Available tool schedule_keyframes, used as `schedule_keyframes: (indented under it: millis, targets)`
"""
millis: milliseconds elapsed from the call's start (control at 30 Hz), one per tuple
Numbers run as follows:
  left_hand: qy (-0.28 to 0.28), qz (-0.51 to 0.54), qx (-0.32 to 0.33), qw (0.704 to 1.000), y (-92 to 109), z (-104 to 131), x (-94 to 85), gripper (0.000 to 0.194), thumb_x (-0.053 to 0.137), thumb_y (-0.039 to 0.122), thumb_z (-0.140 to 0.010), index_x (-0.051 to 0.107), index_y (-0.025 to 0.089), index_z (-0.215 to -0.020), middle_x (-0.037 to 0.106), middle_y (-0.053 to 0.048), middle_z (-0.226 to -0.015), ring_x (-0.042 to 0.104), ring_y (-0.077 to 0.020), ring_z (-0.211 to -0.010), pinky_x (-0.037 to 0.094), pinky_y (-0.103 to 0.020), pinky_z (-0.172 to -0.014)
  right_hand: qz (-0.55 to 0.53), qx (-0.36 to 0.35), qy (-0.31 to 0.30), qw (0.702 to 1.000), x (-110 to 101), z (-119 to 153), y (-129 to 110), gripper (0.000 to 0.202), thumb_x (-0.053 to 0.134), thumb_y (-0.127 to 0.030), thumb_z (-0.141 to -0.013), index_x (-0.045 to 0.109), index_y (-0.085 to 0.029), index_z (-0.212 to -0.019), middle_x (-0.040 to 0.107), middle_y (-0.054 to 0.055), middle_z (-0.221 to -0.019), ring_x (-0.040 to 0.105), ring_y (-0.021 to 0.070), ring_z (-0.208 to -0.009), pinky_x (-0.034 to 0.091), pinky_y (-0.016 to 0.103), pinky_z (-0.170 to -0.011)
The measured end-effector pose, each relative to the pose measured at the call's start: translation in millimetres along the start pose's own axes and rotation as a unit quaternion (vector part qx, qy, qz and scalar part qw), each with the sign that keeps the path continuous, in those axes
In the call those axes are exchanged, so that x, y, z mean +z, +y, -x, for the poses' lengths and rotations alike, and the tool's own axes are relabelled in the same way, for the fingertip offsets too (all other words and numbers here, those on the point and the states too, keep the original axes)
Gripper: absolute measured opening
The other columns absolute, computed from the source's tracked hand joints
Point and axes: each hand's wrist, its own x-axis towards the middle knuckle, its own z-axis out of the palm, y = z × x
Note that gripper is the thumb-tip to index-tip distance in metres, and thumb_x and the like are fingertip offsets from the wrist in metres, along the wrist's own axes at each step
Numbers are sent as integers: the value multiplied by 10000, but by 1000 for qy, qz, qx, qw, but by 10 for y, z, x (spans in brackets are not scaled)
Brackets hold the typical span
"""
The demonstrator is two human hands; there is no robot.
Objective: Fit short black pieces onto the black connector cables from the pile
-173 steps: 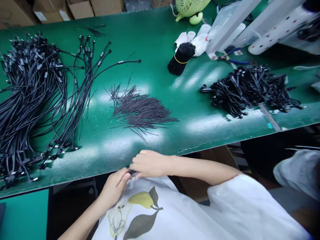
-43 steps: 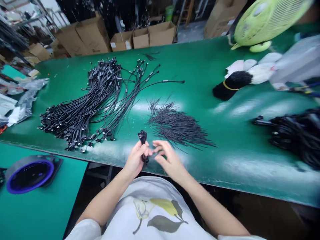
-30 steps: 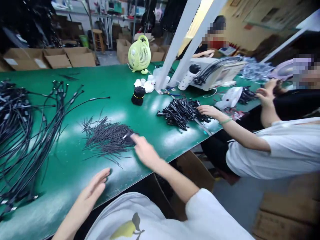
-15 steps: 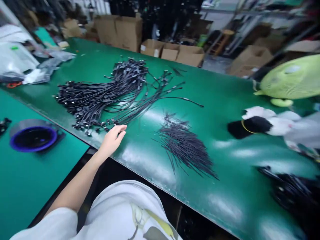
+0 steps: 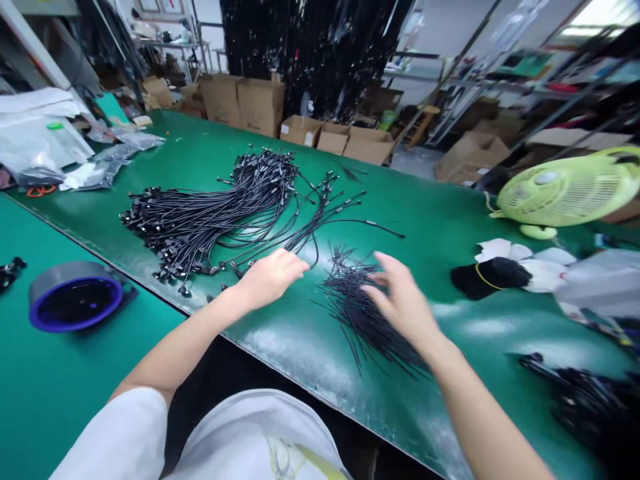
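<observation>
My left hand (image 5: 274, 275) is closed around a black cable beside the near end of a large pile of black cables (image 5: 215, 210) on the green table. One cable curves up from near its fingers. To the right, my right hand (image 5: 397, 293) hovers over a heap of thin black strips (image 5: 365, 307), with thumb and fingers apart and nothing visible between them.
A grey and blue round bowl (image 5: 75, 297) stands at the left. Plastic bags (image 5: 105, 163) lie at the back left. On the right are a green fan (image 5: 565, 193), a banded black bundle (image 5: 487, 277) and dark cables (image 5: 585, 387). Cardboard boxes (image 5: 370, 143) line the far edge.
My left hand has moved right, away from the pile's near edge, with a cable. My right hand has come into view over the thin strips. The view has tilted up slightly.
</observation>
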Motion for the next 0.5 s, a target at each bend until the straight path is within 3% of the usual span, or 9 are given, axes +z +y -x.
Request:
schedule_keyframes:
  millis: [33,100,200,300,400,433,500]
  targets:
    - [-4,0,43,999,86,67,-33,328,326,196,-986,619,192,-1132,660,-77,-1024,580,-199,-967,463,-298,-848,9,-49,-32,998,217,-220,-137,570,537,-343,-931,342,-222,-1452,381,181,-1460,629,244,-1057,500,416,-952]
    - [2,-3,57,998,156,246,-104,327,336,187,-985,594,205,-1185,661,-67,-1000,605,-181,-915,484,-277,-789,38,-129,-93,987,567,-638,-330,373,536,-285,-925,533,-207,-1290,518,144,-1339,603,252,-1095,508,406,-941]
    - [24,-31,-62,997,62,582,-243,343,382,244,-984,520,188,-1293,660,-73,-972,637,-186,-859,506,-284,-736,52,-166,-129,976,784,-1126,-482,187,472,-200,-937,645,-163,-996,635,117,-1057,628,219,-965,535,351,-848]
    - [36,-7,-179,983,-32,901,-434,283,399,263,-979,581,182,-1179,671,-75,-956,653,-202,-869,509,-297,-738,47,-231,-27,971,669,-1463,-714,254,377,-205,-976,618,-169,-1049,592,122,-1179,571,204,-1078,495,342,-916]
    - [84,115,-248,958,26,1113,-635,203,449,286,-966,624,195,-1013,680,-44,-903,650,-169,-837,496,-267,-750,73,-334,99,935,367,-1804,-1091,306,311,-246,-1016,598,-194,-1107,574,85,-1245,526,195,-1149,436,361,-974]
    - [114,161,-268,943,58,1161,-697,190,469,296,-960,627,196,-990,669,-27,-838,640,-151,-785,490,-255,-737,93,-335,127,929,246,-1937,-1203,318,302,-264,-1025,596,-180,-1110,584,85,-1221,524,199,-1143,417,372,-977]
    - [191,257,-312,895,87,1241,-806,182,497,316,-949,628,192,-973,595,13,-673,582,-111,-634,469,-224,-652,149,-273,165,936,-15,-2203,-1327,356,281,-280,-1036,592,-126,-1114,603,106,-1150,521,209,-1114,395,378,-957]
